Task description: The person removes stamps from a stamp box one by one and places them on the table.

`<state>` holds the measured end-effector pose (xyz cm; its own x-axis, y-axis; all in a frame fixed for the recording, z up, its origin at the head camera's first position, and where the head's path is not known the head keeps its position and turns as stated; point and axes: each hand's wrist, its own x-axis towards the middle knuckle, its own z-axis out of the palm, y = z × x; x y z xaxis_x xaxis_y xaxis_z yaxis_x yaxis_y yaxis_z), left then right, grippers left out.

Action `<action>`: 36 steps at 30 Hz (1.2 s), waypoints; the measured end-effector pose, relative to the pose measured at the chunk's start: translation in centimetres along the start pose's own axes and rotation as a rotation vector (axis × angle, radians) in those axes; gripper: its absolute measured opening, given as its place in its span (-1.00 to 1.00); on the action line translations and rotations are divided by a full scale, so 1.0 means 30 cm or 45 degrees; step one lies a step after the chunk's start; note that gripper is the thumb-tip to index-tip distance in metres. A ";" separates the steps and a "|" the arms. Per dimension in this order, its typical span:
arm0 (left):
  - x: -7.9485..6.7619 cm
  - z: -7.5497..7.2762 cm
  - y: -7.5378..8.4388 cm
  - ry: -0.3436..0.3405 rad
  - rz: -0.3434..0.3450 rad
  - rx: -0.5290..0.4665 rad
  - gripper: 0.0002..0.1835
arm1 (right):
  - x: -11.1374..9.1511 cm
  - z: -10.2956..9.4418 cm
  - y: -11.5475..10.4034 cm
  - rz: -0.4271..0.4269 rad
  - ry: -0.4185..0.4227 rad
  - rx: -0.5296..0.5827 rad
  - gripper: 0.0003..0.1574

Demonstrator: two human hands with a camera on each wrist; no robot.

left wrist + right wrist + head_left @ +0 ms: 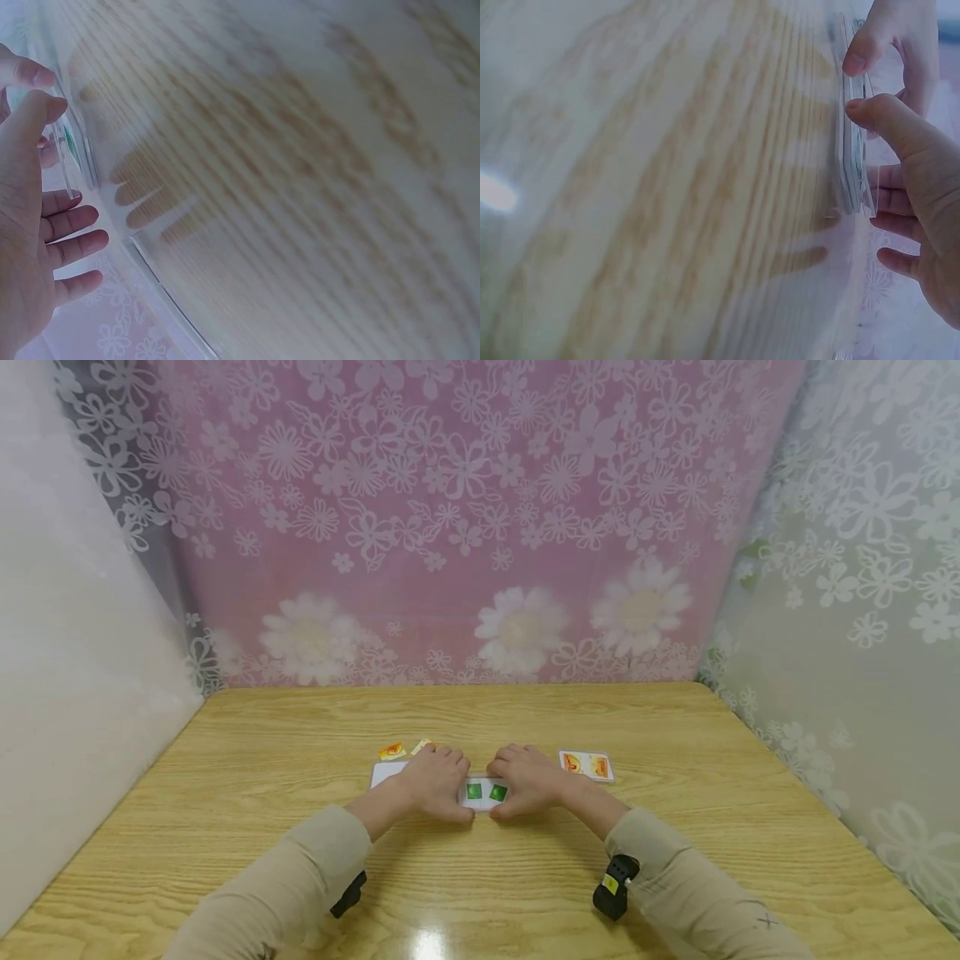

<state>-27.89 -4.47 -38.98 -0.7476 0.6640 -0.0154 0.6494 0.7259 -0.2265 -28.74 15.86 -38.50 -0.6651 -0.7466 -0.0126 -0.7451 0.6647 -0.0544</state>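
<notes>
A clear flat plastic piece (483, 803) with two green squares under it lies at the middle of the table, between the hands. The left hand (433, 785) grips its left end, thumb at the near edge and fingers at the far edge. At the right end, the right hand (527, 782) holds it the same way. In the right wrist view a thin clear sheet (870, 196) tilts slightly away from the flat plate (847, 165) below it; both thumbs are at the near edge. Palms and fingers cover the ends of the piece.
A white flat card or case (384, 772) lies partly beneath the left hand. Behind it are a small orange picture piece (392, 751) and a pale yellow piece (421, 746). Right of the right hand lies a clear case (597, 767) with two orange pictures. The wooden table (480, 877) meets a flowered curtain behind.
</notes>
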 end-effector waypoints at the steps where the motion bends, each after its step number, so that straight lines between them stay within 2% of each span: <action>1: 0.000 0.000 0.000 0.002 0.000 -0.002 -0.29 | -0.002 -0.001 0.001 0.003 0.000 0.004 -0.25; 8: -0.008 -0.001 -0.004 0.005 -0.008 -0.009 -0.26 | -0.020 -0.012 0.016 -0.010 0.034 -0.023 -0.22; 15: -0.019 -0.001 -0.009 -0.009 -0.015 -0.005 -0.27 | -0.048 -0.030 0.046 0.038 0.036 -0.003 -0.23; 27: -0.026 0.017 -0.011 -0.043 0.044 0.017 -0.27 | -0.085 -0.034 0.106 0.077 0.094 -0.002 -0.25; 36: -0.033 0.005 -0.013 -0.023 0.056 0.003 -0.33 | -0.121 -0.057 0.101 0.077 0.094 0.014 -0.24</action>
<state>-27.42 -5.45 -39.04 -0.7206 0.6920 -0.0429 0.6815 0.6956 -0.2275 -28.67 20.62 -36.91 -0.7113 -0.7006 0.0574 -0.7029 0.7082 -0.0669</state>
